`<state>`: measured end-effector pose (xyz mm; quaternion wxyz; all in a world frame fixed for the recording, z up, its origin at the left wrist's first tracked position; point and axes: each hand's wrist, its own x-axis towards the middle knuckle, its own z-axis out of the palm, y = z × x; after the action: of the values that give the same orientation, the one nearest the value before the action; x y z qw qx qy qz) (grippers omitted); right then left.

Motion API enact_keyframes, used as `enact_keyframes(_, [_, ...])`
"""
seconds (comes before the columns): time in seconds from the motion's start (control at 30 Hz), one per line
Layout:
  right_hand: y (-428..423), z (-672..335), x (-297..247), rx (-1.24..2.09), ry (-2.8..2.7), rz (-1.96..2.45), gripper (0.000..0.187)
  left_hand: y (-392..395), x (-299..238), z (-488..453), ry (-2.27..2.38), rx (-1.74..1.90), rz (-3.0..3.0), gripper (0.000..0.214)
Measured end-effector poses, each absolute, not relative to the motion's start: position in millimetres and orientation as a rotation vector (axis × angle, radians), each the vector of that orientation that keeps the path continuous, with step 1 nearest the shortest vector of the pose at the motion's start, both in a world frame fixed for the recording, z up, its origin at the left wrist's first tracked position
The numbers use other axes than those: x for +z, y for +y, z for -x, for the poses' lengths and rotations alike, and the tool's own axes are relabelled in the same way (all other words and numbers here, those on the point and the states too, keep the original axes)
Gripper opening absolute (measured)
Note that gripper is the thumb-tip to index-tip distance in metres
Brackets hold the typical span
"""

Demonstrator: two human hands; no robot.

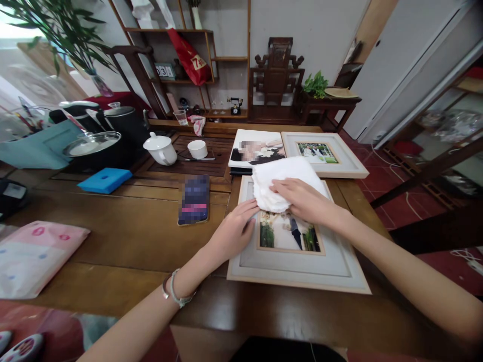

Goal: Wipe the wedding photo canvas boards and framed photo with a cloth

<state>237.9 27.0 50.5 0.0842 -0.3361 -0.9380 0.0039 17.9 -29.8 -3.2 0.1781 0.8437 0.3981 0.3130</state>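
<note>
A white towel (289,173), folded into a thick pad, lies across the upper part of a pale picture frame (302,269). My right hand (302,198) has its fingers closed over the towel and presses it against the frame; its thumb is hidden. At the frame's left border rests my left hand (239,226), fingers stretched out and thumb apart, the fingertips touching the towel's lower left corner. Below the towel shows part of the wedding photo (289,234) inside the frame; its top is covered.
Behind the towel lie a photo album (256,146) and a second picture frame (349,156). To the left are a phone (194,199), a blue sponge-like block (104,180), a white lidded cup (160,149), a small white cup (197,149) and a plastic pack (41,256).
</note>
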Motion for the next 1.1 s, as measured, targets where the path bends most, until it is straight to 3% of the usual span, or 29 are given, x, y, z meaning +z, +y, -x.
enact_keyframes(0.3, [6.2,-316.3,48.1,-0.290,-2.744,1.368,0.053,-29.8,-7.4,-16.3,1.148,0.905,-2.389,0.041])
enact_keyframes(0.5, [6.6,-309.0,61.4,-0.198,-2.713,1.485,0.044,-30.5,-7.4,-17.1,1.180,0.868,-2.394,0.040])
enact_keyframes(0.77, [31.9,-306.5,42.3,-0.096,-2.579,1.422,0.063,-30.3,-9.4,-16.9,1.194,0.924,-2.384,0.041])
enact_keyframes(0.97, [-60.6,-285.4,65.4,-0.059,-2.773,1.611,0.066,-29.4,-9.6,-17.3,1.206,0.895,-2.379,0.040])
enact_keyframes(1.1, [-117.3,-280.8,76.8,0.100,-2.900,1.301,0.073,-29.2,-8.8,-17.0,1.207,0.874,-2.382,0.040])
